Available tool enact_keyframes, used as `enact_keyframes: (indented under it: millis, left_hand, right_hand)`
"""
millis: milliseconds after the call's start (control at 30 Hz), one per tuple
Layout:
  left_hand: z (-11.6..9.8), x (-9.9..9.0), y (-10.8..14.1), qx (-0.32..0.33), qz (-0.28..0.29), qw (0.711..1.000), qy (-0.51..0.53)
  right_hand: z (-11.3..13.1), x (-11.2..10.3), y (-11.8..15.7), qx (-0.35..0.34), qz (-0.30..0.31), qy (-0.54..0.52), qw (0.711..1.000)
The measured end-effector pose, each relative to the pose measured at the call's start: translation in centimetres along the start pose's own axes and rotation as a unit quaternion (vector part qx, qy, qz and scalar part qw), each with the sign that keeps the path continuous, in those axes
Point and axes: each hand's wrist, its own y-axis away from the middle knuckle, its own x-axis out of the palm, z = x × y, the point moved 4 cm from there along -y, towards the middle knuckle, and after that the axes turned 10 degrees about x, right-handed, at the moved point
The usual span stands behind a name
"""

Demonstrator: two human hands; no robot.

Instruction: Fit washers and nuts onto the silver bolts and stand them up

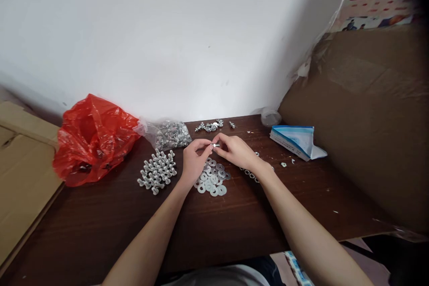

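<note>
A small silvery bolt (215,145) is pinched between the fingertips of both hands, above the middle of the table. My left hand (195,157) grips it from the left, and my right hand (237,151) has its thumb and fingers closed at it from the right. The fingers partly hide the bolt, so whether a nut or washer is on it is unclear. Just below lies a loose pile of flat washers (213,180). To the left, many bolts (157,170) are grouped close together. Hex nuts (252,175) lie partly hidden under my right wrist.
Bolts with hardware on them (209,127) lie near the wall, beside a clear bag of metal parts (172,135). A red plastic bag (95,138) sits left. At right are a blue-and-white packet (292,140), a clear plastic cup (271,117) and a large cardboard box (372,120).
</note>
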Motion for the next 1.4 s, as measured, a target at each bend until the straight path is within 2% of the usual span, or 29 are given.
enact_keyframes:
  millis: [300,467,667,767,933,1067,1200,1400]
  left_hand:
    - [0.7,-0.1,-0.2,-0.014,-0.024,0.999,0.043]
    - [1.2,-0.2,-0.2,-0.05,-0.008,0.999,0.02]
    - [0.2,-0.1,-0.3,-0.005,-0.009,0.999,0.049]
    - [0.1,-0.1,-0.2,-0.009,-0.02,0.999,0.05]
    - [0.6,-0.3,-0.1,-0.048,-0.003,0.999,0.016]
    - [0.4,-0.7,-0.1,-0.026,-0.015,0.999,0.019]
    - [0.4,-1.2,-0.1,-0.035,-0.032,0.998,0.041]
    - [0.2,-2.0,0.2,-0.013,-0.041,0.999,-0.004]
  right_hand:
    - [0.2,-0.3,0.1,-0.012,-0.008,-0.009,1.0]
    - [0.2,-0.4,0.1,-0.012,-0.011,-0.009,1.0]
    - [0.2,-0.4,0.1,-0.012,-0.006,-0.015,1.0]
    - [0.3,-0.3,0.1,-0.015,-0.004,-0.018,1.0]
    - [0.4,0.1,0.1,-0.01,0.001,-0.026,1.0]
    - [0.6,0.5,0.1,-0.019,-0.012,-0.047,0.999]
    - [0.9,1.3,0.1,-0.029,-0.028,-0.033,0.999]
    - [0.9,2.5,0.0,-0.043,-0.049,-0.032,0.997]
